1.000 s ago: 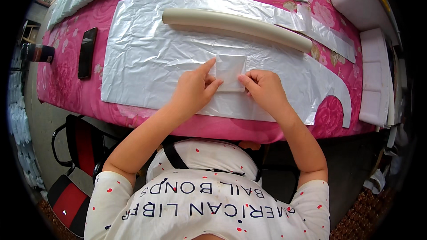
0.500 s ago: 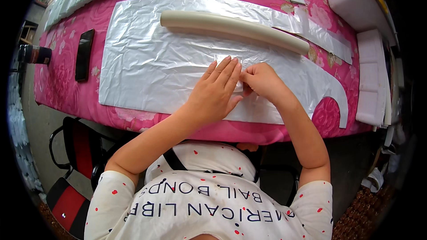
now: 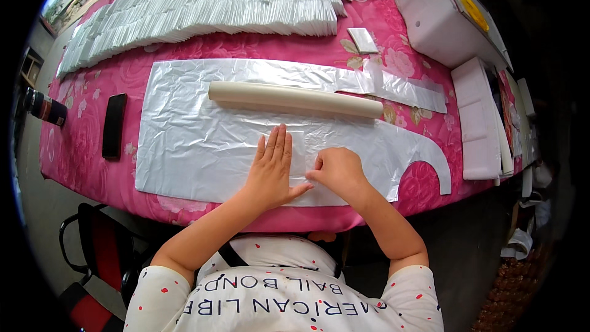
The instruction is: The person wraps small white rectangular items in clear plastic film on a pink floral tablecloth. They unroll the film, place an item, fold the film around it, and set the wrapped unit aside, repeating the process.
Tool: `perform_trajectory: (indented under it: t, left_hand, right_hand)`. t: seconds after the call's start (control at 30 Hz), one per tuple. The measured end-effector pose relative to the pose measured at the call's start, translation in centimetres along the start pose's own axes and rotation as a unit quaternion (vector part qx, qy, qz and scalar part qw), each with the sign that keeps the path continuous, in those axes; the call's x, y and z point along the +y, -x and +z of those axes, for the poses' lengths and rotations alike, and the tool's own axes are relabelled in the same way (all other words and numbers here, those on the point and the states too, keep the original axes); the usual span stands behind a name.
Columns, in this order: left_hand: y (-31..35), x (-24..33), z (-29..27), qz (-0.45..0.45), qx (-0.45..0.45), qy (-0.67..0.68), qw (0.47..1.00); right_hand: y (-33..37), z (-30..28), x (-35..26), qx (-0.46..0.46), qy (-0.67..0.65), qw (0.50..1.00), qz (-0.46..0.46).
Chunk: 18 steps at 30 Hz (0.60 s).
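A thin white plastic sheet (image 3: 184,141) lies spread out, its right end cut into strap-like strips, one of them curved. My left hand (image 3: 270,169) rests flat on it, fingers stretched out and thumb pointing right. Beneath and beside those fingers is a small smooth rectangle of plastic (image 3: 297,147). Just to its right, my right hand (image 3: 337,172) is closed in a pinch at the rectangle's right edge. Whatever is between its fingertips is too small to make out. A long beige tube (image 3: 295,98) lies across the sheet beyond both hands.
Rows of folded white packets (image 3: 215,3) line the far side of the pink flowered tablecloth (image 3: 123,178). One loose packet (image 3: 362,40) lies apart. A black phone (image 3: 115,126) and a dark jar (image 3: 46,107) are at left. White foam boxes (image 3: 476,120) stand at right.
The view has shifted, so the table appears lower and more of the far packets show. My hands have moved slightly apart, the left one a little leftward along the sheet; the right stays pinched.
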<state>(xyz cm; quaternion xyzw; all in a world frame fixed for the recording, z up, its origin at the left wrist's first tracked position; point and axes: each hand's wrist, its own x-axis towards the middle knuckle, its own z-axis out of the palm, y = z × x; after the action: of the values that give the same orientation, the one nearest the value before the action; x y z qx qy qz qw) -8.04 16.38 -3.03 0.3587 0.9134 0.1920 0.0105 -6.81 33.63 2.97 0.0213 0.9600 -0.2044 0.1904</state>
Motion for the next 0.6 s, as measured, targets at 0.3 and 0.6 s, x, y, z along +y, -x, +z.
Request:
perform_trajectory:
  t: [0.3,0.6]
  left_hand:
    - [7.4,-2.7,-3.9,-0.102,0.031,0.474,0.874]
    - [18.9,-2.6,-5.4,-0.517,-0.077,0.673,0.524]
  right_hand:
    - [-2.6,1.9,-2.5,0.243,0.016,0.921,-0.305]
    - [-1.7,12.6,-11.4,0.086,-0.087,0.930,-0.347]
